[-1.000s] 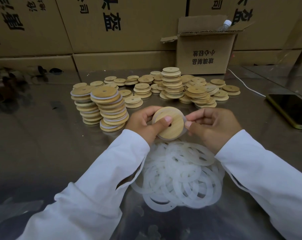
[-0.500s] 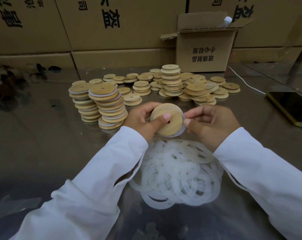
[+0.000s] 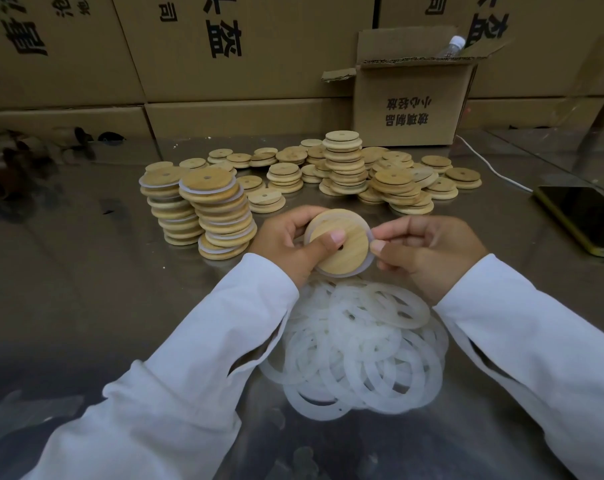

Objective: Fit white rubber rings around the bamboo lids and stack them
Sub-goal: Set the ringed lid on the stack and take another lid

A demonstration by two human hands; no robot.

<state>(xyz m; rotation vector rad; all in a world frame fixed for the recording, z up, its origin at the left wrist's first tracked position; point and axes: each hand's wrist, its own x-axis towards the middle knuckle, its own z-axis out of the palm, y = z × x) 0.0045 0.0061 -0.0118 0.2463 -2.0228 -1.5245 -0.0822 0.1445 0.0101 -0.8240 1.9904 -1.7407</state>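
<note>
Gripping the bamboo lid (image 3: 342,252) at its 9 o'clock edge with the left hand (image 3: 286,244), thumb pressed on the face beside the centre hole; pinching the white rubber ring (image 3: 371,259) at the 3 o'clock rim with the right hand (image 3: 428,251). Round, so no long axis; face tilted toward the camera. Held just above the pile of loose rings (image 3: 359,348) at 6 o'clock. Stacks of ringed lids (image 3: 217,213) at 10 o'clock, bare lids (image 3: 345,164) at 12, phone (image 3: 584,216) at 3.
</note>
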